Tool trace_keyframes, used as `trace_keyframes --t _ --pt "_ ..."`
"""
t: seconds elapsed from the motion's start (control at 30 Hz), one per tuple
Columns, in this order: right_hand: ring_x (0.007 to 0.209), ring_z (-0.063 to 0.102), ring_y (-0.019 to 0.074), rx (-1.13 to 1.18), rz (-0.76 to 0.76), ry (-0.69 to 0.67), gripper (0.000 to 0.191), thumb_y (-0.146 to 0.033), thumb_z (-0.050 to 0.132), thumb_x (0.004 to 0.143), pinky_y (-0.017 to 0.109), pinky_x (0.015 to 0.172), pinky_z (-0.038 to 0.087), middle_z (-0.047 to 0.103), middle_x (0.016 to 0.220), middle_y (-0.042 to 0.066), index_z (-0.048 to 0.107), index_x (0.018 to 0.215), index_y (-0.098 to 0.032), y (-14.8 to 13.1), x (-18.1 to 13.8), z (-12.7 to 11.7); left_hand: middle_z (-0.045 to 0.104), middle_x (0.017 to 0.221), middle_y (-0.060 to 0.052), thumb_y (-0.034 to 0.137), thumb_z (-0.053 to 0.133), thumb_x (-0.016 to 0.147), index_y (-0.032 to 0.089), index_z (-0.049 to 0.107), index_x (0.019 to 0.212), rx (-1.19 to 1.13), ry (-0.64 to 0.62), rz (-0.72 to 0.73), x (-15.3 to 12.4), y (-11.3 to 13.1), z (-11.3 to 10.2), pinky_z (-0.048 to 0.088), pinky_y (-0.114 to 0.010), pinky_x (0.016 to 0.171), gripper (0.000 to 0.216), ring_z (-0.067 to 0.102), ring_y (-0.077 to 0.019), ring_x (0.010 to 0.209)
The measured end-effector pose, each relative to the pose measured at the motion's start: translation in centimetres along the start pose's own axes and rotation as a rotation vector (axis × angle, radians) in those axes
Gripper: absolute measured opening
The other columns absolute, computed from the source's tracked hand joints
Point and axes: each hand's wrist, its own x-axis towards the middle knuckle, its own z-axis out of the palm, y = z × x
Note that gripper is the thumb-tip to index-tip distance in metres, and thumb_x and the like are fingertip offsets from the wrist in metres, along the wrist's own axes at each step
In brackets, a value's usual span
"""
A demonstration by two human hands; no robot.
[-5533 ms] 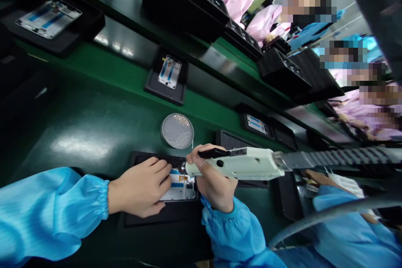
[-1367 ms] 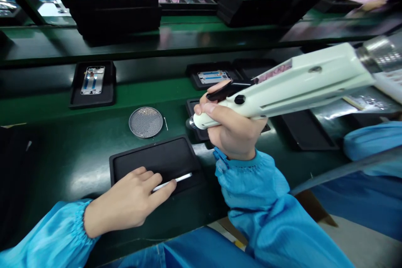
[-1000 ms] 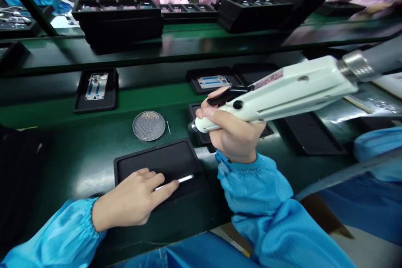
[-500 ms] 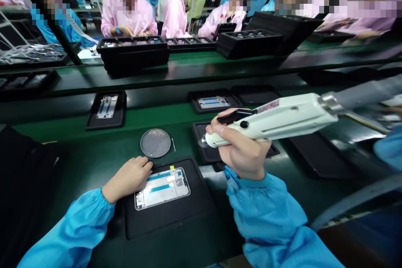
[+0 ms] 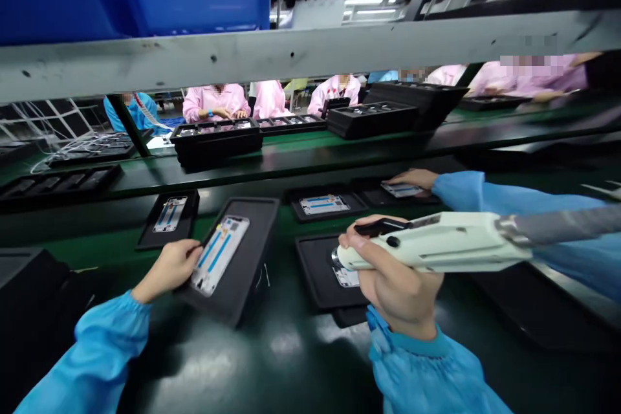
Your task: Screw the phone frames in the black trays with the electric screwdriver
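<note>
My left hand [image 5: 167,270] grips the left edge of a black tray [image 5: 259,226], which is raised and tilted above the bench. A silvery phone frame [image 5: 220,255] with blue strips lies in that tray. Wrapped in my right hand [image 5: 395,278] is a pale electric screwdriver [image 5: 451,242] with a black lever, its metal nose pointing left and a grey sleeve running off to the right. Behind the nose, a second black tray [image 5: 313,272] holds another phone frame [image 5: 345,277], partly hidden by my hand.
Further back, a small tray [image 5: 146,233] and another tray [image 5: 291,207] each hold a phone frame. At right a co-worker's hand [image 5: 412,178] touches a phone frame [image 5: 402,190] over a tray. A metal beam [image 5: 310,55] crosses above. Black tray stacks [image 5: 218,149] stand on the far shelf.
My left hand has lifted the tray with its phone frame off the bench, away from me. A co-worker's arm has come in from the right. The view has tipped upward; the screwdriver stays in my right hand.
</note>
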Motion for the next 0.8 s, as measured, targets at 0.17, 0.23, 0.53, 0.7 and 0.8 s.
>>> trace_keyframes --t 0.17,0.23,0.53,0.7,0.8 --pt "0.077 0.065 0.0234 -0.018 0.022 -0.029 0.021 -0.03 0.078 0.072 0.041 0.072 0.057 0.065 0.08 0.005 0.068 0.086 -0.019 1.4 0.3 -0.5 0.064 0.119 -0.008 0.039 0.061 0.097 0.015 0.061 0.12 0.063 0.037 -0.209 11.5 2.4 0.1 0.056 -0.042 0.089 0.033 0.065 -0.0219 0.103" --pt "0.079 0.065 0.0233 -0.023 0.027 -0.025 0.023 -0.03 0.079 0.072 0.04 0.073 0.056 0.066 0.082 0.005 0.068 0.088 -0.018 1.8 0.5 -0.7 0.063 0.122 -0.009 0.038 0.062 0.097 0.015 0.06 0.123 0.072 0.025 -0.239 14.2 3.7 0.6 0.056 -0.043 0.09 0.035 0.064 -0.0225 0.105" --pt "0.076 0.064 0.0167 -0.042 0.033 -0.004 0.026 -0.03 0.08 0.07 0.035 0.074 0.056 0.067 0.086 0.003 0.065 0.088 -0.019 2.7 1.2 0.2 0.058 0.131 -0.011 0.037 0.062 0.097 0.017 0.058 0.127 0.088 -0.017 0.085 17.4 13.6 6.0 0.054 -0.047 0.095 0.037 0.061 -0.0246 0.113" --pt "0.071 0.066 0.02 -0.076 0.164 0.053 0.038 -0.038 0.083 0.061 0.034 0.063 0.056 0.07 0.081 0.005 0.063 0.087 -0.018 2.9 1.8 1.1 0.059 0.131 -0.01 0.037 0.062 0.096 0.017 0.058 0.127 0.061 -0.085 0.314 18.4 19.8 9.2 0.055 -0.046 0.094 0.037 0.061 -0.0244 0.113" --pt "0.068 0.066 0.0202 -0.1 0.15 0.028 0.04 -0.041 0.084 0.06 0.034 0.062 0.056 0.069 0.08 0.004 0.066 0.087 -0.018 3.0 2.0 -0.2 0.059 0.129 -0.01 0.037 0.062 0.097 0.017 0.058 0.127 0.063 -0.09 0.345 18.7 21.0 9.5 0.055 -0.046 0.093 0.037 0.062 -0.0239 0.111"
